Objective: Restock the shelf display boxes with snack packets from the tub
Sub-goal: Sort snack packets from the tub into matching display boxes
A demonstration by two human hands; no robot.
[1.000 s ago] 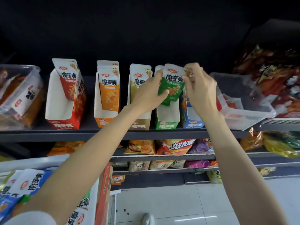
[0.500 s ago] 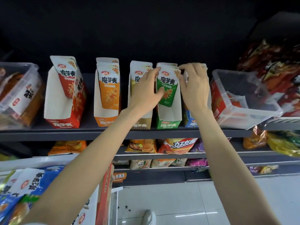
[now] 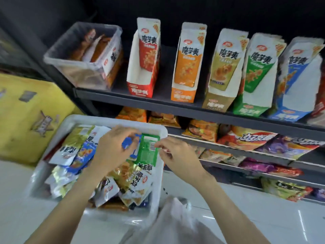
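Observation:
A white tub (image 3: 159,131) full of mixed snack packets sits low at the left. My left hand (image 3: 112,148) is over it, fingers curled round a blue packet (image 3: 128,144). My right hand (image 3: 177,155) pinches the right edge of a green packet (image 3: 147,153) that lies on the pile beside the blue one. On the upper shelf stand the display boxes in a row: red (image 3: 142,71), orange (image 3: 186,67), tan (image 3: 223,73), green (image 3: 255,80) and blue (image 3: 297,85), each with packets upright inside.
A clear bin (image 3: 82,57) of packets stands at the shelf's left end. A yellow carton (image 3: 26,117) sits left of the tub. Lower shelves (image 3: 246,138) hold chip bags. A white plastic bag (image 3: 175,219) lies on the pale floor near me.
Both hands left the green display box on the shelf and came down into the tub, where they took hold of packets. My view swung down and to the left.

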